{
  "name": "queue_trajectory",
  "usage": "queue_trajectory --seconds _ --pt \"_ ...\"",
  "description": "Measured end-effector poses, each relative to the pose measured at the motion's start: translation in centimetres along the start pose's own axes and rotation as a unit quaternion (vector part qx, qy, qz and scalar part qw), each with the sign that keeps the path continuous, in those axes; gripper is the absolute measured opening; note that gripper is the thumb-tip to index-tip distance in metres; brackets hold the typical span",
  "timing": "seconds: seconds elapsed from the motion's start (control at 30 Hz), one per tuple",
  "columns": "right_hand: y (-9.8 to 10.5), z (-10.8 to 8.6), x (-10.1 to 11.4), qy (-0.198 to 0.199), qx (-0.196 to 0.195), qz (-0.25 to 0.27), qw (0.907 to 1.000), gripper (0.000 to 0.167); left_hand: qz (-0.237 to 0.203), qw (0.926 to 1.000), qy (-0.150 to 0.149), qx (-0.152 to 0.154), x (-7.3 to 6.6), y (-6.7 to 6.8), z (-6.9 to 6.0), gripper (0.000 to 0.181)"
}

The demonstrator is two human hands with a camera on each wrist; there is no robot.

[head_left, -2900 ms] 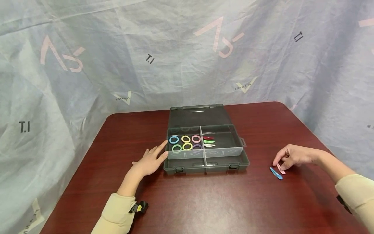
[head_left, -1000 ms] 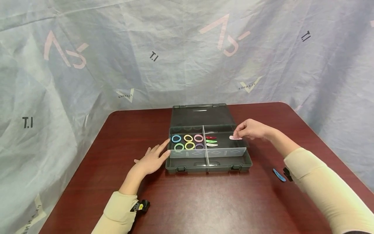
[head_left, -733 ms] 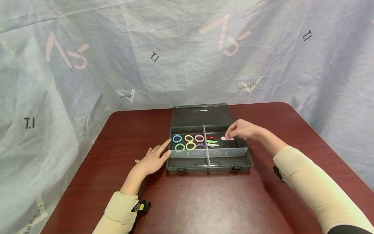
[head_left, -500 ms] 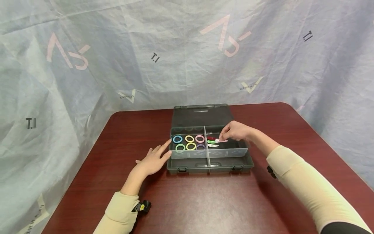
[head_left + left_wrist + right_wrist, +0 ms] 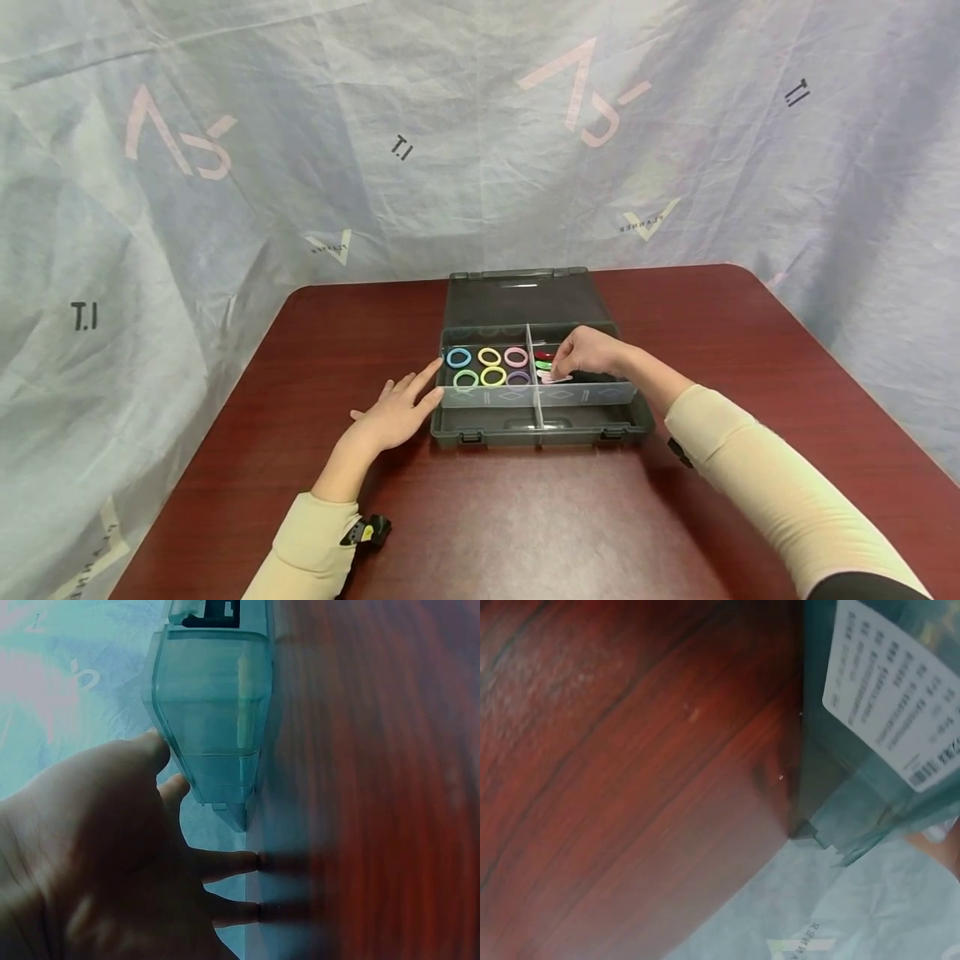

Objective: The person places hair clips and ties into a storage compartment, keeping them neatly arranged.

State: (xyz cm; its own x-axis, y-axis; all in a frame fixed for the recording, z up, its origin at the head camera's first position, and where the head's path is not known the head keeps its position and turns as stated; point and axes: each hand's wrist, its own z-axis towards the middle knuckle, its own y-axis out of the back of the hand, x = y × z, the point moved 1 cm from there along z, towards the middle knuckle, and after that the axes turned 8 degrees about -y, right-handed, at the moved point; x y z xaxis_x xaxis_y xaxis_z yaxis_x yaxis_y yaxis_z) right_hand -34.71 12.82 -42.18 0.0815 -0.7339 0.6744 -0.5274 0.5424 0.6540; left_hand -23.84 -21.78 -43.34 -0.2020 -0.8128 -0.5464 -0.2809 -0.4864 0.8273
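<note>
A dark see-through divided box [image 5: 495,437] stands open on the table. My right hand [image 5: 588,352] reaches into its back right compartment, where the fingertips pinch a pale pink hair clip [image 5: 557,380] low at the front. Red [image 5: 543,356] and green [image 5: 543,365] hair clips lie just behind it; the white one is mostly covered. My left hand [image 5: 392,415] is spread at the box's left side, thumb and a fingertip touching its rim. In the left wrist view, other fingers of that hand [image 5: 90,832] reach down to the tabletop.
Several coloured hair ties [image 5: 489,357] lie in the back left compartment. The lid [image 5: 525,300] is folded back behind the box. A clear divider strip [image 5: 487,397] stands before the two front compartments. A labelled side [image 5: 892,690] of the box shows in the right wrist view.
My right hand has carried the pink clip from the right of the table into the back right compartment, moving left, then forward-down beside the other clips. A blue clip is now hidden. The left hand stays put.
</note>
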Motion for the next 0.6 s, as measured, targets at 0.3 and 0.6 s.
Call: queue_trajectory --seconds 0.3,0.6 --pt "-0.8 0.17 0.17 0.018 -0.003 -0.024 0.9995 0.011 -0.001 1.0 -0.005 -0.006 0.63 -0.37 0.3 0.063" --pt "-0.97 0.04 0.58 0.027 -0.015 -0.051 0.9982 0.01 0.004 1.0 -0.003 -0.006 0.44 -0.28 0.24 0.063"
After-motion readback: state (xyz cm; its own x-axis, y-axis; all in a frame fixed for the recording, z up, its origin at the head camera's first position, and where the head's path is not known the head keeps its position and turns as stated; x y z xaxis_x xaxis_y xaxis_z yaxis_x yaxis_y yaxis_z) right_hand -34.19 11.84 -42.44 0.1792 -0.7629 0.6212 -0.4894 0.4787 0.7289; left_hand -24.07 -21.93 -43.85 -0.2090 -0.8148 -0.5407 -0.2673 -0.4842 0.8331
